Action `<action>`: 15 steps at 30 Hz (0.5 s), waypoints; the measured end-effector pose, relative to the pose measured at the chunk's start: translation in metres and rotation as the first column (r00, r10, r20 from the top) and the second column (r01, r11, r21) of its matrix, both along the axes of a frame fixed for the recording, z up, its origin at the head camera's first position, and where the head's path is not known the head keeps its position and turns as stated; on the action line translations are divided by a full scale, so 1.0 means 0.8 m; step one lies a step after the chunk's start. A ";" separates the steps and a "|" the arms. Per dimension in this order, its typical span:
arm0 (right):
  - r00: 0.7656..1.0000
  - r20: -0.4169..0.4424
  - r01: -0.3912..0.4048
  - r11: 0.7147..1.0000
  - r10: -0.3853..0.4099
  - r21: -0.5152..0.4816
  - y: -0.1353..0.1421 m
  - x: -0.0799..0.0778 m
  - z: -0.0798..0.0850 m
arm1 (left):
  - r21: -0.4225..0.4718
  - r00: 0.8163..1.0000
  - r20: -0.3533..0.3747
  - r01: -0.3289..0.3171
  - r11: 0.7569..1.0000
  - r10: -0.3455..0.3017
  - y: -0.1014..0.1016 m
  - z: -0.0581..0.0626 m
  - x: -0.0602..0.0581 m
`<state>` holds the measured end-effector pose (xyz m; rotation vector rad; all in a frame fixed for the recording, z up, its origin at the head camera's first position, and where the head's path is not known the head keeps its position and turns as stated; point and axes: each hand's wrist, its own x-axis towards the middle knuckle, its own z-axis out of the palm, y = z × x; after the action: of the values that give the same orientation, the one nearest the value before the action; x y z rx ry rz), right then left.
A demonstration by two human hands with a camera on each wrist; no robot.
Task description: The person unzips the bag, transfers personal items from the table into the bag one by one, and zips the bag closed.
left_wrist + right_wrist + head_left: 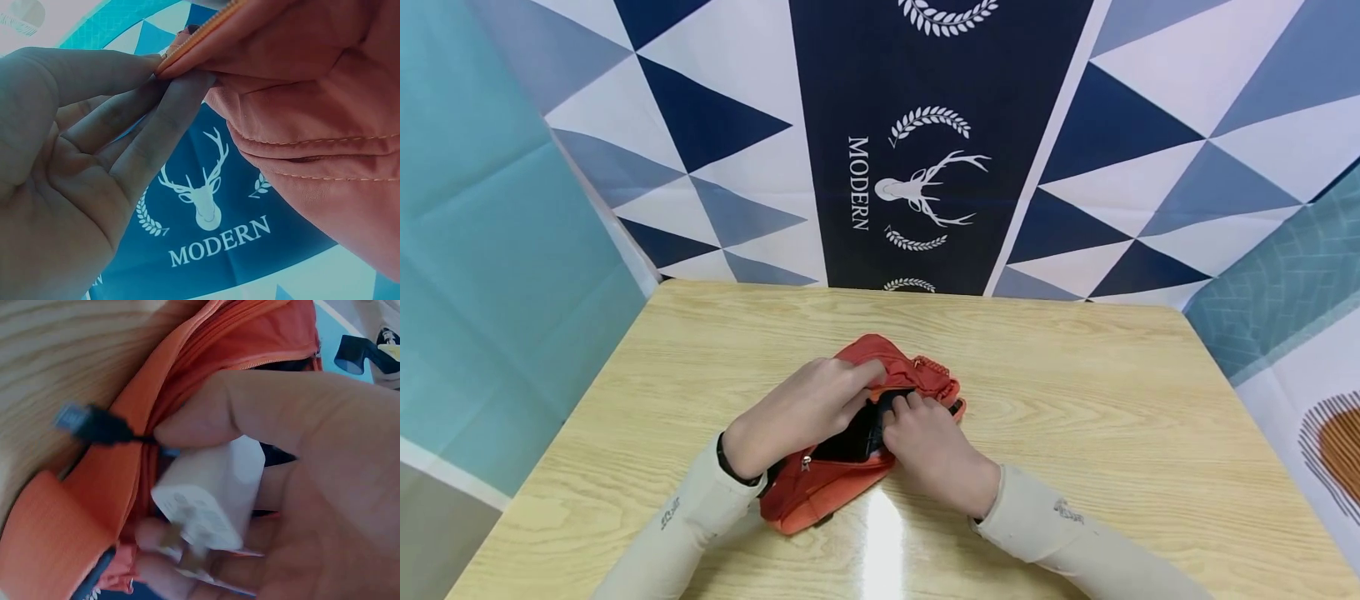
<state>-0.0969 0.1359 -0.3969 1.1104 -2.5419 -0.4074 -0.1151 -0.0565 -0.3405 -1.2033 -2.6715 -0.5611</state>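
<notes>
A red-orange zippered bag [820, 496] lies on the table, its dark inside [848, 440] showing through the open mouth. My left hand [812, 408] pinches the fabric at the far side of that mouth; in the left wrist view, thumb and fingers grip the cloth right at the orange zipper [199, 39]. At the right end of the opening, my right hand [932, 446] has its fingers curled at the mouth. The right wrist view shows it holding a white charger plug [209, 487] with metal prongs. A black cable with a USB connector [100, 425] sticks out past the thumb.
A wood-grain table [1075, 400] carries the bag near its middle. Behind it hangs a patterned cloth [917, 83] with a deer head and triangles. A teal cloth [490, 217] hangs on the left. An orange strap [56, 531] lies beside the right hand.
</notes>
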 end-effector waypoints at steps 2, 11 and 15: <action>1.000 -0.006 0.004 0.999 -0.004 -0.045 0.003 0.000 0.001 | 0.006 1.000 0.000 0.003 1.000 -0.003 0.000 0.000 -0.001; 0.991 -0.030 -0.136 0.976 0.133 -0.168 0.008 -0.001 -0.005 | -0.002 1.000 0.008 0.001 1.000 -0.001 -0.001 0.001 -0.001; 0.983 -0.005 -0.177 0.950 0.182 -0.256 0.012 -0.003 -0.006 | 0.003 1.000 0.005 0.005 1.000 -0.005 0.000 0.000 -0.002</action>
<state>-0.0997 0.1455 -0.4019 1.2334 -2.3966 -0.0203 -0.1170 -0.0562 -0.3409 -1.2104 -2.6719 -0.5692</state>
